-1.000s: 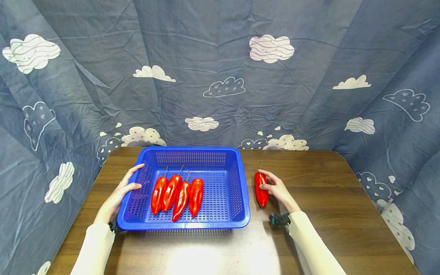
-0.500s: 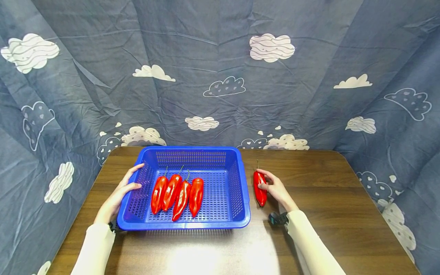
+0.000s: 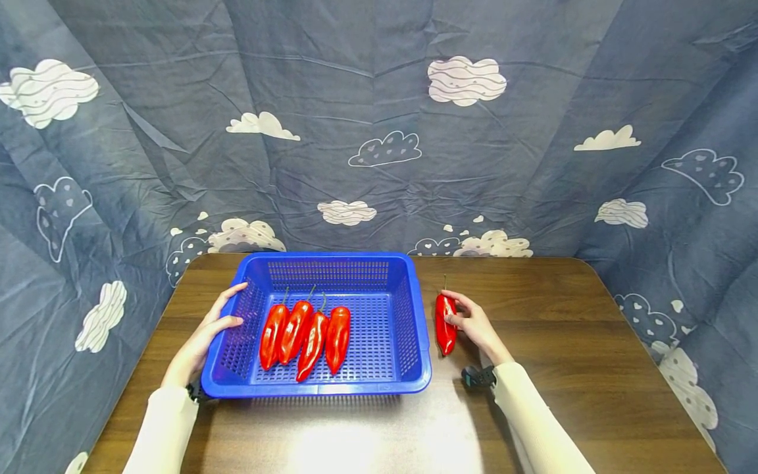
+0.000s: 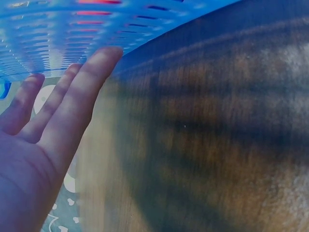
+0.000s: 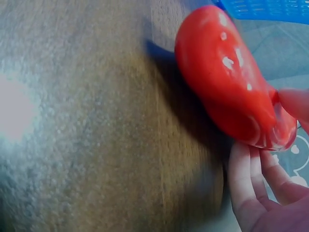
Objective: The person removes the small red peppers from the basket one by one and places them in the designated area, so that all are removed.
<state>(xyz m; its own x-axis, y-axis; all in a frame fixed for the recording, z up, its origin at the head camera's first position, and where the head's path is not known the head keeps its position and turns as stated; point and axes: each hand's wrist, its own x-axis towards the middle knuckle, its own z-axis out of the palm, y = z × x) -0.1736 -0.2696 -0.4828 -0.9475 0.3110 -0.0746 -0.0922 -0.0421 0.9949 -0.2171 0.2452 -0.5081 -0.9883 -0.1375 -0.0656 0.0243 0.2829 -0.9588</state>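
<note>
- Just beside the right wall of the blue basket [image 3: 328,389], one red pepper [image 3: 445,329] is pinched between the thumb and the fingers of the right hand [image 3: 480,327].
- At the left rim of this basket, the left hand [image 3: 198,341] rests with its fingers spread.
- Inside the basket, four red peppers [image 3: 296,332] lie side by side.

Arms [image 3: 162,424] stretched forward, well apart
Left hand [image 3: 198,341] with fingers [image 4: 76,102] straight; right hand [image 3: 481,330] curled in a pinch.
</note>
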